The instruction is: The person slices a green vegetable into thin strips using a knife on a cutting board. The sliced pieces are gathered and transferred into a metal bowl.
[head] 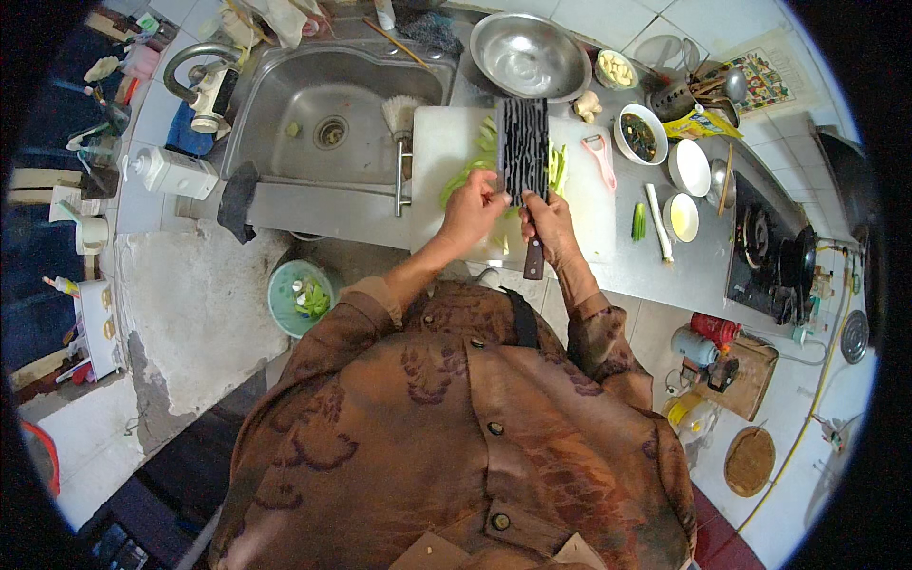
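Observation:
My right hand [547, 222] grips a cleaver [522, 146] where its dark wooden handle meets the blade. The broad blade, patterned in black and silver, is raised over a white cutting board [591, 221], its flat side facing me. At the blade's lower left corner are the curled fingers of my left hand [474, 214]; whether they pinch anything is not clear. Pale green vegetable slices [467, 178] lie on the board left of the blade and partly behind it. Green cut strips [558, 171] show to its right. A pink-handled peeler [600, 162] rests near the board's right side.
Left of the board is a steel sink [285, 135] with a brush [400, 117] at its edge. Behind stands a large steel bowl [531, 57]. To the right are ginger [587, 106], several small bowls [690, 167], a scallion stalk [658, 221] and a stove [759, 249]. A bucket [278, 313] holds vegetable scraps below.

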A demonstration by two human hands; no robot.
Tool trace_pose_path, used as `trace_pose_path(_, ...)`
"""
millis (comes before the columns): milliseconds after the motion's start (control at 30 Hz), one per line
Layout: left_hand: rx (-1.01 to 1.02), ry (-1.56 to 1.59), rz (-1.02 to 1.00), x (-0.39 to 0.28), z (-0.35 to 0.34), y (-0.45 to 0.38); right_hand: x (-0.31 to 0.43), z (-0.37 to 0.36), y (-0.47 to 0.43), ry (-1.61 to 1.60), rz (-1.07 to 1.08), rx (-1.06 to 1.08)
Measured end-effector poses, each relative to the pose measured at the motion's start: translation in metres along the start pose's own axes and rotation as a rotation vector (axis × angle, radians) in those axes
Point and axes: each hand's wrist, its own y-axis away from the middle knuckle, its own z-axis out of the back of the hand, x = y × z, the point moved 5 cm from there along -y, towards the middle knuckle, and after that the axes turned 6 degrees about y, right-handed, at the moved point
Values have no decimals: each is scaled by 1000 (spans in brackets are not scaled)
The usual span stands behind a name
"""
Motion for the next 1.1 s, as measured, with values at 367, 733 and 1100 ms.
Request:
trace_pose_path(367, -21, -578, -371, -3, 53, -29, 27, 20, 45, 1092, 828, -373)
trace_pose_path(733, 204, -561, 70, 56, 46, -13, 22, 14, 62, 1240, 725, -401)
trace_pose_path(1100, 136, 326, 521, 49, 60, 14, 10, 16, 56, 1040, 601, -413)
